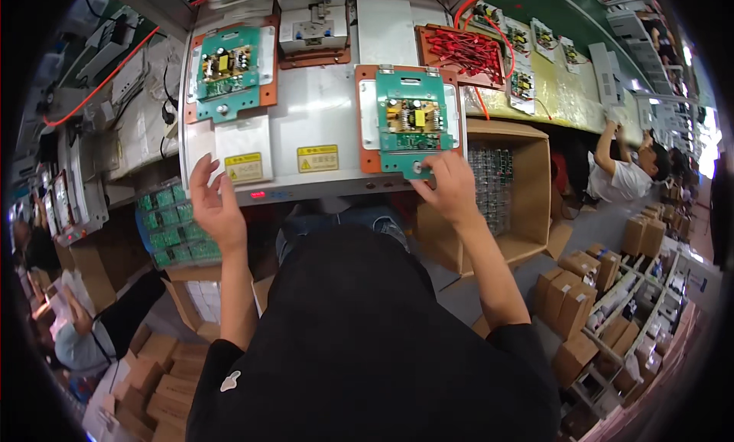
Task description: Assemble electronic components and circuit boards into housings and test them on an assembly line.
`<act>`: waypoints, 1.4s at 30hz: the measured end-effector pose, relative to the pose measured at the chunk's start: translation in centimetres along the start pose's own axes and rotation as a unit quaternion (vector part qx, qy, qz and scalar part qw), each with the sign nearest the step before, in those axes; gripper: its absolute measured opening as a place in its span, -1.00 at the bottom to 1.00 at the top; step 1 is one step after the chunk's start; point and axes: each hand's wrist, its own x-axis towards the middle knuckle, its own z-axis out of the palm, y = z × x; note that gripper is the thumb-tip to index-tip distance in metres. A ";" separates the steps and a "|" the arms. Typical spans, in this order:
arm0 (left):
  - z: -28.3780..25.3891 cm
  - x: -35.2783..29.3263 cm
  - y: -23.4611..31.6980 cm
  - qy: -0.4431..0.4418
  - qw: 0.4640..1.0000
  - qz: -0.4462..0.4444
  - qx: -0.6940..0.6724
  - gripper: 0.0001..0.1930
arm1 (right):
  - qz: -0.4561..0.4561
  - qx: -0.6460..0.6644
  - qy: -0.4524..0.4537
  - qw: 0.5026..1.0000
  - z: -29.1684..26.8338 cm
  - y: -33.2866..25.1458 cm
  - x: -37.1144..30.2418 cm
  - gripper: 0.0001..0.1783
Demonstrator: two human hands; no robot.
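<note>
My right hand (453, 188) pinches the lower corner of a green fixture plate (395, 160), beside its round metal knob. A circuit board with a yellow transformer (420, 118) sits in that plate, over an orange base (369, 161). My left hand (219, 206) hovers at the front edge of the white machine (287, 128), its fingers apart and holding nothing. Beyond it, a second green fixture plate (223, 109) carries a similar circuit board (225, 63) on another orange base. The underside of my right fingers is hidden.
An orange tray of red-capped wired parts (466, 53) stands at the back right. Several boards (522, 86) lie on the yellow bench beyond. A cardboard box (527, 190) with stacked boards is below right; green boards (176, 220) are stacked below left. Other people work on both sides.
</note>
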 end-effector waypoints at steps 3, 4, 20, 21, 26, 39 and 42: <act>2.4 -2.6 2.3 -0.002 1.000 -0.008 0.004 -0.59 | -0.152 0.058 0.054 0.985 -1.6 0.9 4.0 -0.59; 2.9 -3.5 3.0 -0.003 1.000 -0.004 0.016 -0.59 | -0.180 0.094 0.116 0.972 -2.0 1.5 6.1 -0.60; 8.1 -10.0 6.8 -0.075 0.986 -0.148 0.006 -0.82 | -0.137 0.118 -0.047 0.982 2.9 7.5 17.7 -0.82; 8.4 -9.9 6.8 -0.082 0.984 -0.157 -0.015 -0.83 | -0.174 0.067 -0.095 0.978 3.6 7.3 17.6 -0.78; 9.4 -8.4 6.8 -0.162 0.973 -0.159 -0.033 -0.80 | -0.183 -0.012 -0.191 0.964 6.3 7.9 17.9 -0.80; 10.2 -9.5 6.5 -0.167 0.871 -0.300 -0.352 -0.32 | -0.116 0.302 -0.075 0.943 -1.9 -0.9 12.3 -0.86; 10.1 -9.6 6.7 -0.154 0.856 -0.311 -0.383 -0.36 | -0.037 0.220 0.045 0.974 -0.4 7.7 15.2 -0.86</act>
